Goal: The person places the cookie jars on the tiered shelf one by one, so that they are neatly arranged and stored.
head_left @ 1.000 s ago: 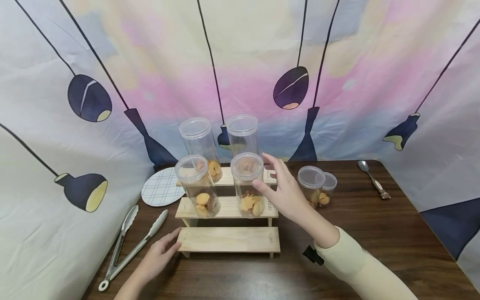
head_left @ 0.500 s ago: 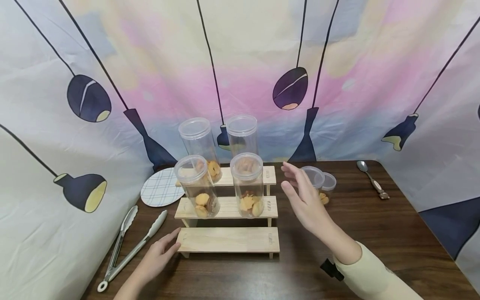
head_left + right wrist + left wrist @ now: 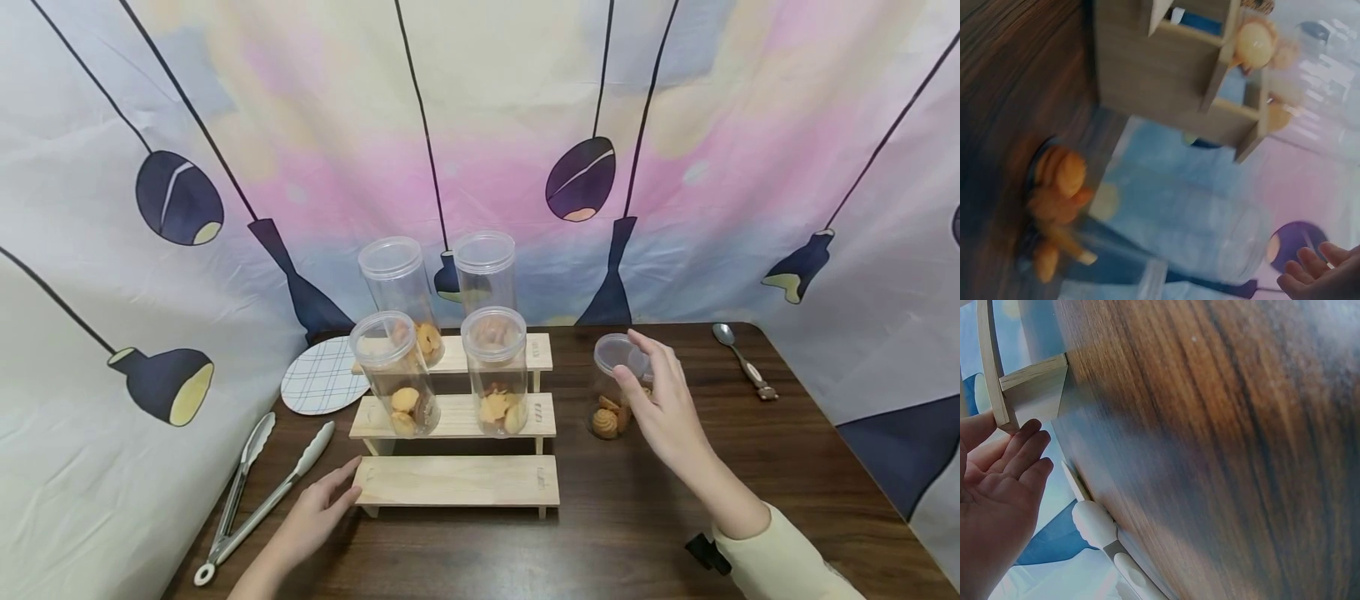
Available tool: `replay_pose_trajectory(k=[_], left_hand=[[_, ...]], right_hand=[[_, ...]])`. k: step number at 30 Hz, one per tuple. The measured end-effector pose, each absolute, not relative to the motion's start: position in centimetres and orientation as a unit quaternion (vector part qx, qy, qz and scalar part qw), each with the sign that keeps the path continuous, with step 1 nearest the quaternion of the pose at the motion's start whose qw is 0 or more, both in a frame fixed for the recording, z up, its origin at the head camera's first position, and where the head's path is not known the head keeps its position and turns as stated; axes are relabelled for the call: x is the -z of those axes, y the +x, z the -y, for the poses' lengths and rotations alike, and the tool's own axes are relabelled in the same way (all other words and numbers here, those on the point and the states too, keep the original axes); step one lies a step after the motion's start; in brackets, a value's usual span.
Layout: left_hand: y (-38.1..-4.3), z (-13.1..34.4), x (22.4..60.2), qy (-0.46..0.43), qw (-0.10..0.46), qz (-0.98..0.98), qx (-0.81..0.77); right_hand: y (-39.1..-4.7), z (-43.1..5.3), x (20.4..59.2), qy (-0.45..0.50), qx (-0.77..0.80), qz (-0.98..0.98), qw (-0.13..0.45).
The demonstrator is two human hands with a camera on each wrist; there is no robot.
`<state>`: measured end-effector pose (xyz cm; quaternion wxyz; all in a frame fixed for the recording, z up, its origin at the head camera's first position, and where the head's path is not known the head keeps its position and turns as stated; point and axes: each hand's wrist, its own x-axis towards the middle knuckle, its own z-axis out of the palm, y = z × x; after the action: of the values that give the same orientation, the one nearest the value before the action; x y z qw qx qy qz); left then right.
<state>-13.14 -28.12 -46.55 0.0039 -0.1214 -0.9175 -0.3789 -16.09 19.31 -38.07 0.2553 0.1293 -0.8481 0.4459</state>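
A tiered wooden rack (image 3: 457, 479) stands mid-table. My left hand (image 3: 318, 512) holds the left end of its lowest step, thumb and fingers at the board's edge (image 3: 999, 400). My right hand (image 3: 667, 408) is at a clear lidded jar (image 3: 606, 396) right of the rack, thumb and fingers spread beside the lid. Brown cookies (image 3: 1057, 187) lie in the jar's bottom. In the right wrist view the fingers (image 3: 1313, 269) stand apart from the jar's lid end. A smaller jar behind is mostly hidden by this hand.
Two cookie jars, left (image 3: 397, 375) and right (image 3: 495, 371), stand on the middle step. Two taller-standing jars (image 3: 393, 279) (image 3: 486, 271) are on the top step. Tongs (image 3: 255, 517) and a checked round mat (image 3: 318, 379) lie left, a spoon (image 3: 746, 362) far right.
My right hand has moved right, away from the front right jar on the rack, to the jar on the table. My left hand has stayed at the lowest step.
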Motion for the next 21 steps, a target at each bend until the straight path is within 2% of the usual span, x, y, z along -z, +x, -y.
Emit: replay_pose_trajectory(k=[9, 21], left_hand=[[-13.2, 28.2, 46.6, -0.120, 0.003, 0.920, 0.374], [-13.2, 28.2, 46.5, -0.119, -0.004, 0.918, 0.378]], right_hand=[[-17.0, -21.5, 39.9, 0.079, -0.423, 0.870, 0.242], [-18.1, -22.0, 41.6, 0.054, -0.413, 0.887, 0.197]])
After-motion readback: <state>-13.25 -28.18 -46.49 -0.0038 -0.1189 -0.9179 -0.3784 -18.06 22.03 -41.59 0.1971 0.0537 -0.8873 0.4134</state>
